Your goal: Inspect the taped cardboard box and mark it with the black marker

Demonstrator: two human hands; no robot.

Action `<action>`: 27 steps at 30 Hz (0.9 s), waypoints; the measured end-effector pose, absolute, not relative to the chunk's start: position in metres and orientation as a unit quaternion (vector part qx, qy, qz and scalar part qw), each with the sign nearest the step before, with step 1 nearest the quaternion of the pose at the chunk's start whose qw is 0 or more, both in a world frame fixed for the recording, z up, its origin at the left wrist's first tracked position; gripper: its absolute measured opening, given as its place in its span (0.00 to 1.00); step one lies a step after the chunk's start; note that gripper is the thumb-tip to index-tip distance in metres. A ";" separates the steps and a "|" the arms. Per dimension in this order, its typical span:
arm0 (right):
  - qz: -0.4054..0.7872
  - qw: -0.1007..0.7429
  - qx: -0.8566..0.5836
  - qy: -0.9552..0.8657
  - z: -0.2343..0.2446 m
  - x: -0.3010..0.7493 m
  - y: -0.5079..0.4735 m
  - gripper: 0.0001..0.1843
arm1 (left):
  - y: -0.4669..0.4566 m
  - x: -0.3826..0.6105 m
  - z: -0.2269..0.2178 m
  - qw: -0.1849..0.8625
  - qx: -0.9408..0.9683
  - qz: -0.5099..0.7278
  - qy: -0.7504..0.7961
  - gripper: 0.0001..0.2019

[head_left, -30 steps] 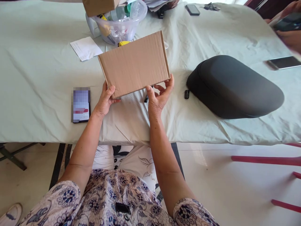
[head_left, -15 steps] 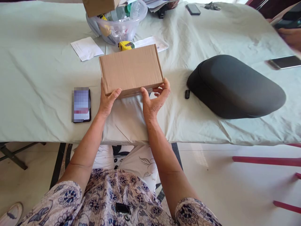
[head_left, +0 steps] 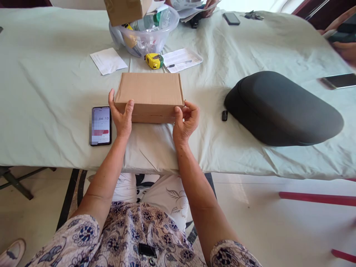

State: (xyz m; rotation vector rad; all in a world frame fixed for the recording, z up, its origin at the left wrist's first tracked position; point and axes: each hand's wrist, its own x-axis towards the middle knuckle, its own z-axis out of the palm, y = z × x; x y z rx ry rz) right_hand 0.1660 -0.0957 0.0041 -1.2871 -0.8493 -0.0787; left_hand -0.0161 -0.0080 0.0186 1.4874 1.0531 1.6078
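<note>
A closed brown cardboard box sits squarely in front of me on the cloth-covered table. My left hand grips its left front corner, thumb on the front edge and fingers along the side. At the right front corner my right hand holds the box, its thumb against the front face and its fingers bent by the side. A phone with a lit screen showing 04:13 lies just left of my left hand. Beyond the box are a yellow tape measure and a sheet of paper with a pen on it.
A clear plastic basket of bottles stands behind, another cardboard box on it. Right of me are a dark padded seat and a small black cylinder. Other people's hands show at the far right and back.
The box has come down from a tilted, raised position to lie level on the table, nearer me. Both hands still hold it. The tape measure and pen show more fully behind it.
</note>
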 end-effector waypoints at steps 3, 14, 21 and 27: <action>-0.016 0.741 -0.569 -0.356 0.005 0.169 -0.094 0.25 | -0.017 -0.015 0.026 0.298 0.601 0.614 0.417 0.48; -0.010 0.695 -0.561 -0.449 -0.002 0.180 -0.096 0.21 | -0.023 -0.015 0.039 0.258 0.568 0.643 0.445 0.38; -0.073 0.576 -0.585 -0.566 0.000 0.179 -0.098 0.36 | -0.016 -0.017 0.034 0.324 0.559 0.642 0.412 0.40; -0.117 0.544 -0.615 -0.559 -0.001 0.170 -0.097 0.48 | -0.022 -0.011 0.025 0.264 0.599 0.626 0.425 0.46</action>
